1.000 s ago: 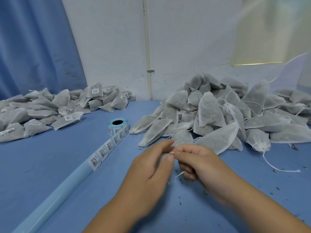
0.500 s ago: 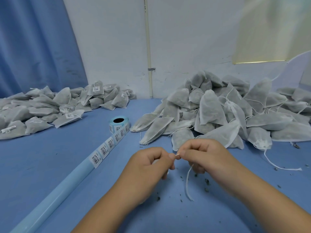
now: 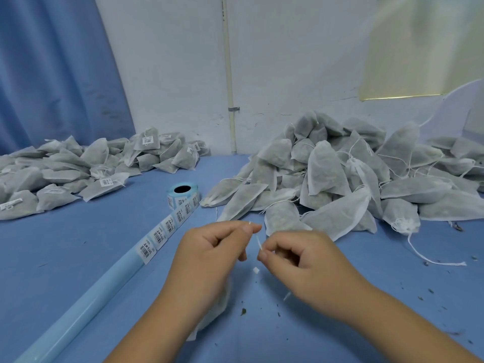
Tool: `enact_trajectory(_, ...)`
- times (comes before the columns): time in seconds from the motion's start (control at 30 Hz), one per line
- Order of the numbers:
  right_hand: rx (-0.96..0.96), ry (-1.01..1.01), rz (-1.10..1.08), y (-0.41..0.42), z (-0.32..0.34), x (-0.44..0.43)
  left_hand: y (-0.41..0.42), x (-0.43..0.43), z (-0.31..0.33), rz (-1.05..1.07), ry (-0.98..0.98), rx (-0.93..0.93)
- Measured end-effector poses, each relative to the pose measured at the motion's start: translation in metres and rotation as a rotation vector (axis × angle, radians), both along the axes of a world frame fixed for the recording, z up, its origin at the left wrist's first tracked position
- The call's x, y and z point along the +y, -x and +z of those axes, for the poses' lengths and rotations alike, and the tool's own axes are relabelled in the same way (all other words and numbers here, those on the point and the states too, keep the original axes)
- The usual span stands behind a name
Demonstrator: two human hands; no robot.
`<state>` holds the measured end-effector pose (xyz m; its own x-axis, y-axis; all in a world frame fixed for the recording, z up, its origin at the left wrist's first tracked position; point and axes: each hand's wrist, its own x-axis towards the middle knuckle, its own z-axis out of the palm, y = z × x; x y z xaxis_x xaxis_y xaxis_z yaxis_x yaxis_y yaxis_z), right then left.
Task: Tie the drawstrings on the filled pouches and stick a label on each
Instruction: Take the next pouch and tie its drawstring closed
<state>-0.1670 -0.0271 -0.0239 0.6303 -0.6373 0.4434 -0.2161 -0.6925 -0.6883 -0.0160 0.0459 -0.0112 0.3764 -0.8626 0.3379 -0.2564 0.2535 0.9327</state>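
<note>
Hands are held close together at lower centre. A thin white drawstring (image 3: 258, 241) is pinched between thumb and forefinger of the curled left hand (image 3: 209, 258) and pinched again just below by the right hand (image 3: 309, 268). A gauzy, filled pouch (image 3: 217, 313) is half hidden under the left wrist on the smooth blue worktop (image 3: 65, 258). Flat barcode labels (image 3: 159, 235) are unrolled from a cylindrical roll (image 3: 187, 201); limp grey untied pouches (image 3: 324, 174) are heaped at centre right.

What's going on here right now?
A person is tying the string of a pouch that sits mostly hidden under the left hand. That hand and the right hand both pinch the string. The label roll lies behind, untouched. A labelled pile lies left, an unlabelled pile right.
</note>
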Motion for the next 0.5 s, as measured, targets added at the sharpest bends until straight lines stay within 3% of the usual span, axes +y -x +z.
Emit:
enact_trajectory(0.07, 0.052, 0.185, 0.038, 0.0, 0.002, 0.004, 0.0, 0.0, -0.002, 0.044, 0.042, -0.179)
enact_trajectory(0.13, 0.017, 0.242, 0.072, 0.0, 0.004, 0.007, 0.0, 0.0, -0.004, 0.059, 0.062, -0.375)
enact_trajectory(0.3, -0.222, 0.038, 0.018, 0.006, 0.012, 0.004, -0.002, 0.003, -0.005, -0.034, 0.051, -0.603)
enact_trajectory(0.5, -0.253, -0.235, -0.057, 0.005, 0.011, -0.003, 0.005, 0.006, -0.001, -0.242, -0.135, -0.227)
